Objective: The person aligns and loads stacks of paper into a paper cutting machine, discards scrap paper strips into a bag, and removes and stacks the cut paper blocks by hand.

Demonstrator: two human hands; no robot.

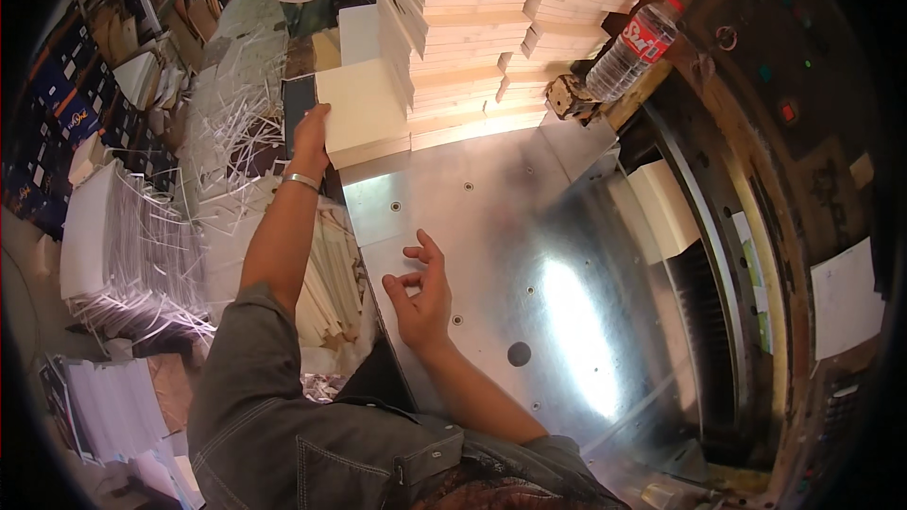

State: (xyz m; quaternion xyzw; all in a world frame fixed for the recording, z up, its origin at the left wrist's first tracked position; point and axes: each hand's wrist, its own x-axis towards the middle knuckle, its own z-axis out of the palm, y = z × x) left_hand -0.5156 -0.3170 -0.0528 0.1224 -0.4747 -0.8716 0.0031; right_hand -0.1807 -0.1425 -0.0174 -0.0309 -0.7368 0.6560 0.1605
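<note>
At the far-left edge of the metal worktop (491, 246), left hand (311, 139) is against the cream paper stack (364, 111), beside the tall paper piles (472, 42); can't tell if its fingers pinch. Right hand (424, 306) hovers over the metal, fingers loosely spread.

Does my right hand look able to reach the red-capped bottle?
Probably, with a stretch: the right hand looks empty, and nothing on the metal table seems to block its way to the bottle.

dark grey short-sleeved shirt (331, 444), pale-stitched; silvery left wristband (302, 179), perhaps metal
</note>
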